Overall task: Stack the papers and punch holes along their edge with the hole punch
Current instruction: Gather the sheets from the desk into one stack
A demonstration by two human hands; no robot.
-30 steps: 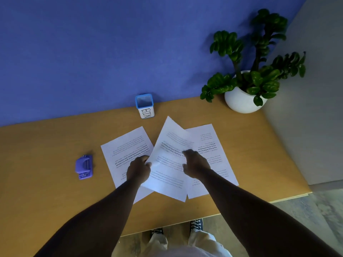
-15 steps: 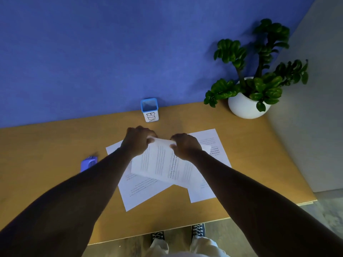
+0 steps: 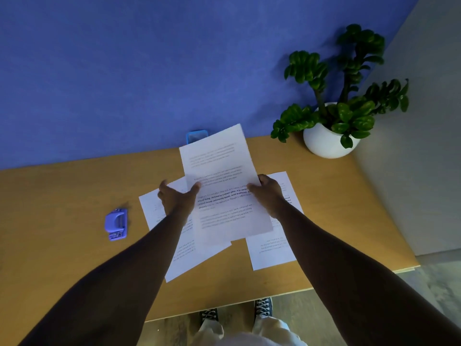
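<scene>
You hold a printed sheet [image 3: 222, 186] above the wooden desk [image 3: 62, 196], your left hand [image 3: 177, 198] pinching its left edge with the thumb on top, and your right hand [image 3: 268, 193] gripping its right edge. Two more sheets lie flat beneath (one [image 3: 179, 255] at 7 o'clock of it, one [image 3: 272, 250] at 4 o'clock). The purple hole punch [image 3: 116, 224] sits at 9 o'clock, well apart.

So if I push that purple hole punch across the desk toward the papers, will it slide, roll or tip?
The hole punch looks squat and flat-based on the desk, so it would probably slide rather than roll or tip. The wood looks smooth, so it should move easily. It seems compact and likely dense for its size, so one hand should shift it; both hands are on the held sheet.
</scene>
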